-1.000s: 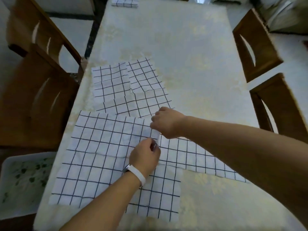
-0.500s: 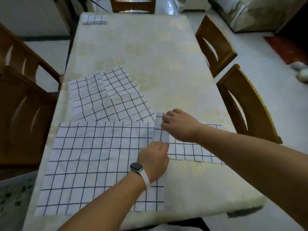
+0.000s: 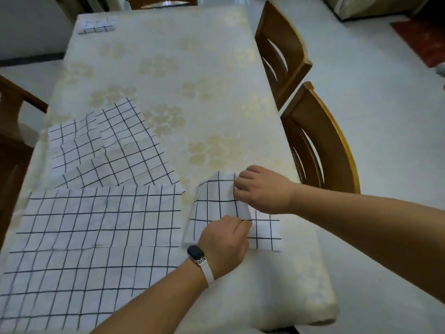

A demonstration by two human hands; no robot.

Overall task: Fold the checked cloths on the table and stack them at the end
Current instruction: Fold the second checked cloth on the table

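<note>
Your left hand (image 3: 224, 239) and right hand (image 3: 262, 189) were both pinching the free edge of the small cloth (image 3: 214, 208). Each grip was clamped on that edge, the right at its far corner and the left at its near corner.

1.0 s before, that edge lay flat where it met the large cloth (image 3: 96, 237). By this moment you had lifted it and carried it rightward over the cloth's own body. A rounded fold stood along its left side, and a bare strip of desk (image 3: 192, 80) separated the 2 cloths.

The carried edge had not reached the opposite edge: a strip of the lower layer showed uncovered to the right of your hands. I judged the 1st fold of this cloth about half made and not yet creased.

The small cloth lay at the near right of the desk, just beside the large cloth, which lay flat and unfolded. The rumpled cloth (image 3: 108, 145) beyond it was likewise unfolded. 1 folded cloth (image 3: 97, 24) sat at the far left corner, well apart, which I took to be the stacking place. On that evidence, 3 cloths remained to finish.
</note>
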